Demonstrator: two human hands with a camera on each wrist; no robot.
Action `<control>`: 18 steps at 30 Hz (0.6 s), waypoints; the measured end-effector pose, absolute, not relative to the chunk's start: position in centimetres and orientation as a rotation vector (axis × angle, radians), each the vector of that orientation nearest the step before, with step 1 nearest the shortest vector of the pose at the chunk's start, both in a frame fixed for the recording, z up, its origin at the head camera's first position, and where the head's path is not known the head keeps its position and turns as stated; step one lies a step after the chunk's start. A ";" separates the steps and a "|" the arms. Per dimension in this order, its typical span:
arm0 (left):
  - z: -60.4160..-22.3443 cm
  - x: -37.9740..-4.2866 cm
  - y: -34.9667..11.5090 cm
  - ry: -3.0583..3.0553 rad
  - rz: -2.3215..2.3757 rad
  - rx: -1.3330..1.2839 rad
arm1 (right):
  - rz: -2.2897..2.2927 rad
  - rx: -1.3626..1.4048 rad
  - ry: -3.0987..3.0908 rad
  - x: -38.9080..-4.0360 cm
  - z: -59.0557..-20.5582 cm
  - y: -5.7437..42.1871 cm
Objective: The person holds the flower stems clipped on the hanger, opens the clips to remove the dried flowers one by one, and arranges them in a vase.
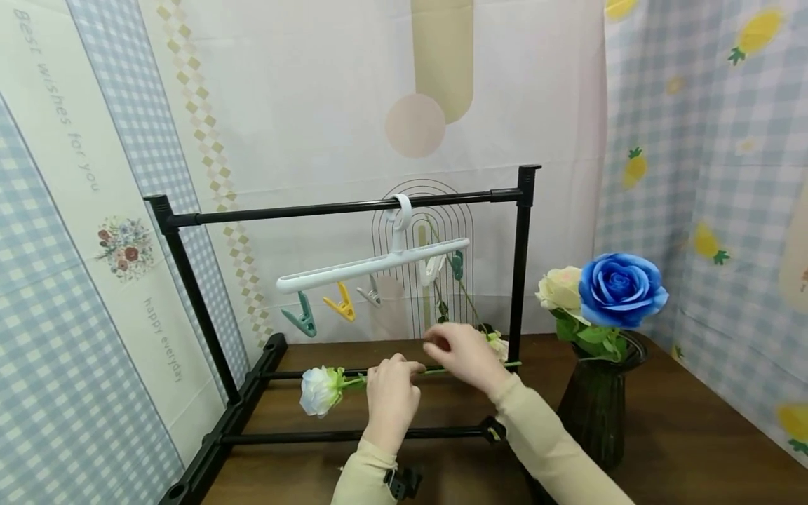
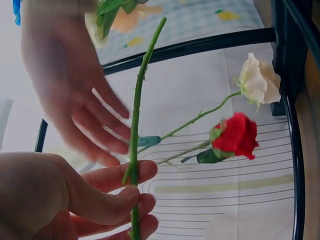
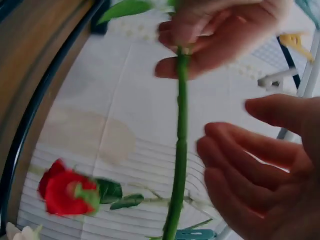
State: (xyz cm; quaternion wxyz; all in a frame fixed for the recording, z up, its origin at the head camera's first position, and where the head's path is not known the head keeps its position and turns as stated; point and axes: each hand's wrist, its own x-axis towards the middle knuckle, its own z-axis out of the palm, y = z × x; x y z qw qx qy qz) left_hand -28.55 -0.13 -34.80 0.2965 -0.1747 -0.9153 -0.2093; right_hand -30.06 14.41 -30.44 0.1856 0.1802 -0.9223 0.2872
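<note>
My left hand [image 1: 393,396] pinches the green stem [image 2: 136,115] of a pale white-blue rose [image 1: 320,391] between thumb and fingers. The flower lies to the left and the bare stem runs out to the right. Just beyond the gripped spot is my right hand [image 1: 468,356], its fingers loosely bent and apart from the stem in the right wrist view. Above both hands a white clip hanger [image 1: 372,265] hangs on the rack. Behind the right hand, a red rose [image 2: 239,136] and a cream rose [image 2: 257,82] hang head down from the hanger's clips.
A black rack [image 1: 341,209] stands on the brown table [image 1: 442,477]. Left on the hanger dangle a green clip [image 1: 301,315], a yellow clip [image 1: 341,303] and a grey clip [image 1: 371,291]. A dark glass vase [image 1: 593,414] at the right holds a blue rose [image 1: 621,291] and a cream one.
</note>
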 end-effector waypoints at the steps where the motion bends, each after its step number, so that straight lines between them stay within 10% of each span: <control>1: -34.9 -28.6 -0.1 -2.437 -0.555 -0.468 | 0.728 0.522 -2.589 -29.5 -31.0 14.5; 18: -35.2 -27.7 1.3 -2.384 -0.597 -0.589 | 0.443 0.422 -2.340 -25.9 -36.2 13.6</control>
